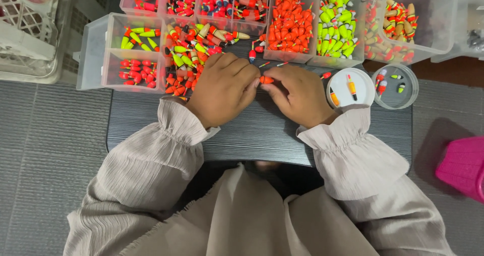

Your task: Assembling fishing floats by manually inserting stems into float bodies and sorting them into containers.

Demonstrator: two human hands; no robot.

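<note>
On the dark ribbed table, the left hand and right hand meet knuckle to knuckle, their fingers curled in and pinched together on a small orange fishing float, a short oval bead-like body held just above the tabletop between the two hands. Just right of the right hand lie a round white lid carrying two slim floats and a clear round tub. Beyond the hands stand clear compartment boxes packed with red, orange and yellow-green floats.
</note>
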